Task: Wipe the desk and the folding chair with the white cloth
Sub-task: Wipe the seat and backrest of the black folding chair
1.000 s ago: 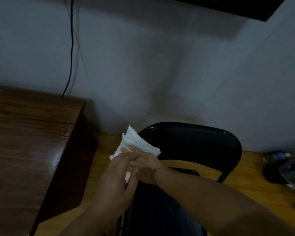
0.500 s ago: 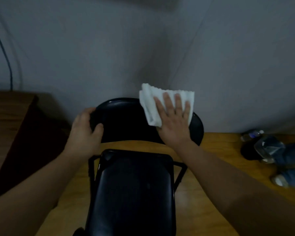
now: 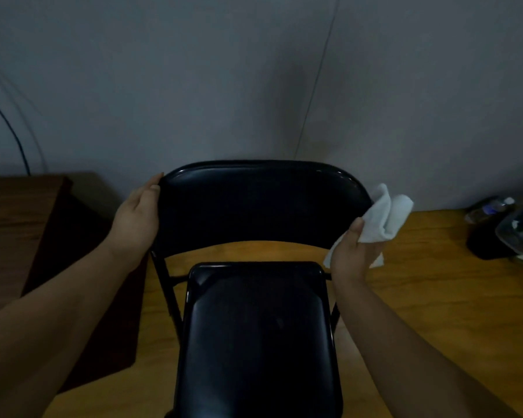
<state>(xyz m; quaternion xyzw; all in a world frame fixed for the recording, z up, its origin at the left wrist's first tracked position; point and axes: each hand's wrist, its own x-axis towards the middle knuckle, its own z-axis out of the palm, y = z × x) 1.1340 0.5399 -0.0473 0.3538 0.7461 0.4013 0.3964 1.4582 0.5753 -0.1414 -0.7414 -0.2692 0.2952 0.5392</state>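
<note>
A black folding chair (image 3: 254,212) stands in front of me, its backrest toward the wall and its seat running down the middle of the view. My left hand (image 3: 138,218) grips the left edge of the backrest. My right hand (image 3: 355,251) holds the crumpled white cloth (image 3: 387,218) against the right edge of the backrest. The dark wooden desk (image 3: 9,224) sits at the far left, apart from both hands.
A grey wall corner rises behind the chair, with a black cable (image 3: 9,128) hanging at the left. On the wooden floor (image 3: 429,297) at the right lie a plastic bottle (image 3: 489,206) and dark items with a clear bag (image 3: 520,233).
My right hand has carried the cloth from the top of the backrest to its right edge. My left hand stays on the left edge. The view has moved closer to the chair.
</note>
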